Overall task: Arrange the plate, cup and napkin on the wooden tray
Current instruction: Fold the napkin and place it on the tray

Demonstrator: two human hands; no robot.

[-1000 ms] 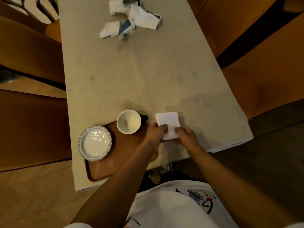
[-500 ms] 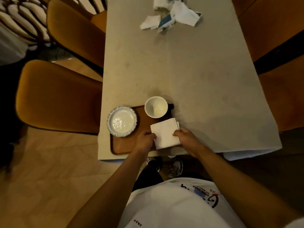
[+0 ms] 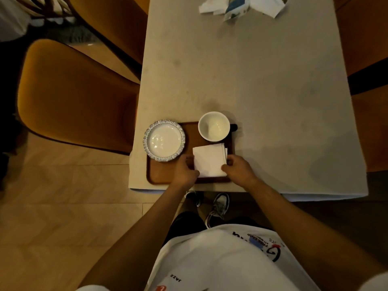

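Note:
A wooden tray (image 3: 161, 175) lies at the table's near left corner. On its left end sits a white plate (image 3: 164, 140) with a patterned blue-grey rim. A white cup (image 3: 214, 126) with a dark handle stands at the tray's far right corner. A folded white napkin (image 3: 209, 159) lies flat on the tray's right part, just in front of the cup. My left hand (image 3: 184, 171) pinches the napkin's near left corner. My right hand (image 3: 239, 169) holds its near right edge.
The beige table (image 3: 252, 80) stretches away from me; crumpled papers and wrappers (image 3: 241, 6) lie at its far end. Orange chairs (image 3: 73, 95) stand to the left, more orange seating to the right. My feet show under the table's near edge.
Both hands carried the napkin from the bare table right of the cup leftward onto the tray, where it now lies flat. The camera view shifted too.

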